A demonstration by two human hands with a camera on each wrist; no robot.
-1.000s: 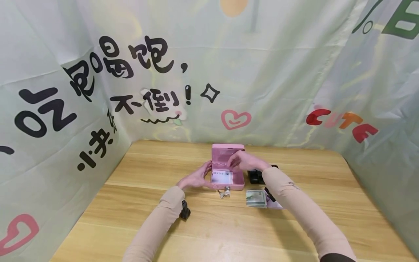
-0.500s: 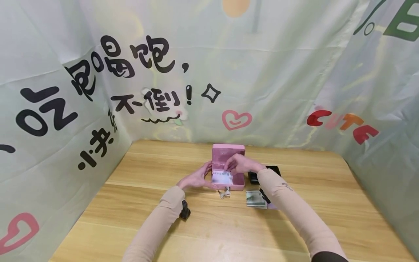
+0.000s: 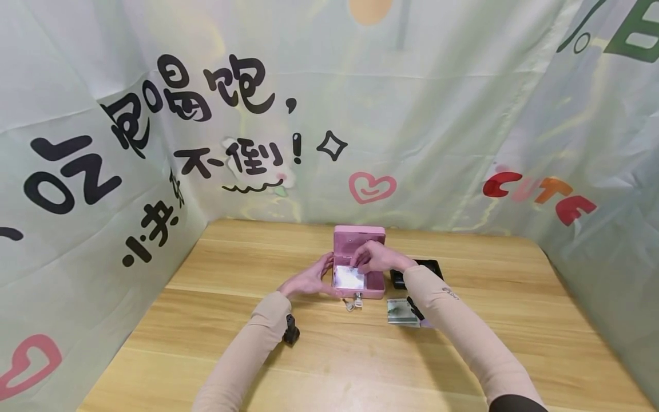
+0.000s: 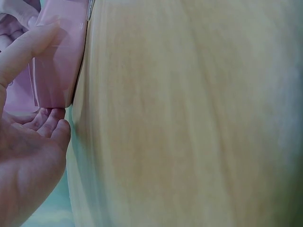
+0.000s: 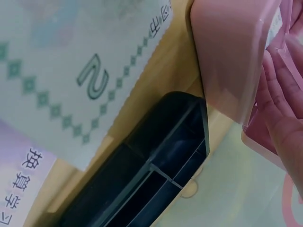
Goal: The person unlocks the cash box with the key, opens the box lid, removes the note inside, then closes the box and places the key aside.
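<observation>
A pink cash box (image 3: 374, 293) stands with its lid (image 3: 355, 230) raised at the back of the wooden table. My left hand (image 3: 309, 280) grips its left side, thumb at the front and fingers round the back corner. Inside the box lies a pale play banknote (image 3: 349, 278). My right hand (image 3: 380, 257) reaches into the box from the right, fingers bent and pinching at the note's far edge; the fingertips are partly hidden. In the right wrist view, the fingers (image 5: 279, 90) dip behind the box wall, close to a strip of the note (image 5: 274, 27).
A padlock (image 3: 358, 300) hangs at the box front, with keys (image 3: 348, 305) beside it. To the right lie a black compartment tray (image 3: 428, 266) and green play banknotes (image 3: 401, 312), with a purple note (image 5: 23, 175) partly under them. Fabric walls enclose the table.
My right hand has moved slightly left and down to the banknote in the box. The note's face now looks brighter and its printing no longer shows. The left hand has stayed put.
</observation>
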